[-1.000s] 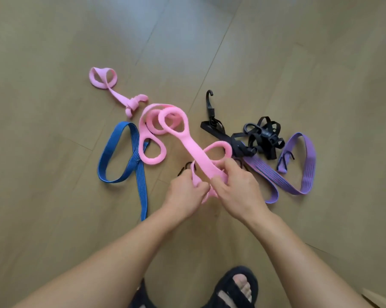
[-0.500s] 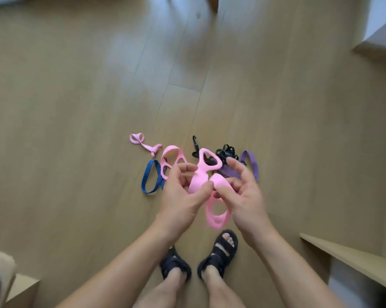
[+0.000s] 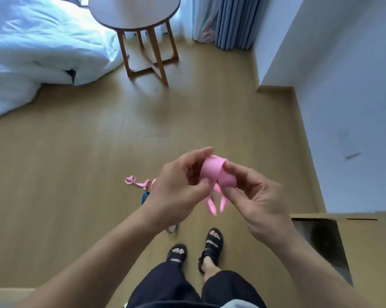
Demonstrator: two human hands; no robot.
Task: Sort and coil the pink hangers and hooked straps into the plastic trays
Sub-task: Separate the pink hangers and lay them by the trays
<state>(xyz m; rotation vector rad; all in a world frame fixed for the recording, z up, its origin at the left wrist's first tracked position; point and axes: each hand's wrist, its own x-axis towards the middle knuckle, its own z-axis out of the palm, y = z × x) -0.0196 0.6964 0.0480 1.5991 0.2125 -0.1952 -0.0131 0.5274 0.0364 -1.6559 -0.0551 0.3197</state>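
The pink hanger (image 3: 216, 173) is being held up in the centre of the frame, rolled into a fat coil with two loose loop ends dangling below it. The left hand (image 3: 178, 185) is pinching the coil's left side with thumb and curled fingers. The right hand (image 3: 254, 196) is pinching its right side between thumb and forefinger, so the two hands are working close together, both clamped on that one piece. By the look of it, the coiling of this hanger is well under way but not finished, and nothing is looking stowed: no plastic tray is showing anywhere in view. Just left of the left hand, a second pink hanger (image 3: 135, 182) is lying uncoiled on the wooden floor (image 3: 76, 163). A blue strap (image 3: 145, 197) is peeking out beside the left wrist, and anything else lying there is hidden behind the hands. The person is standing in black sandals (image 3: 176, 252) at lower centre. A cardboard box (image 3: 356, 241) is sitting open at lower right, a round side table (image 3: 134, 16) at top centre, a white duvet (image 3: 32, 41) at upper left and blue-grey curtains (image 3: 232, 23) at top right. No brand, label or writing is showing legibly.
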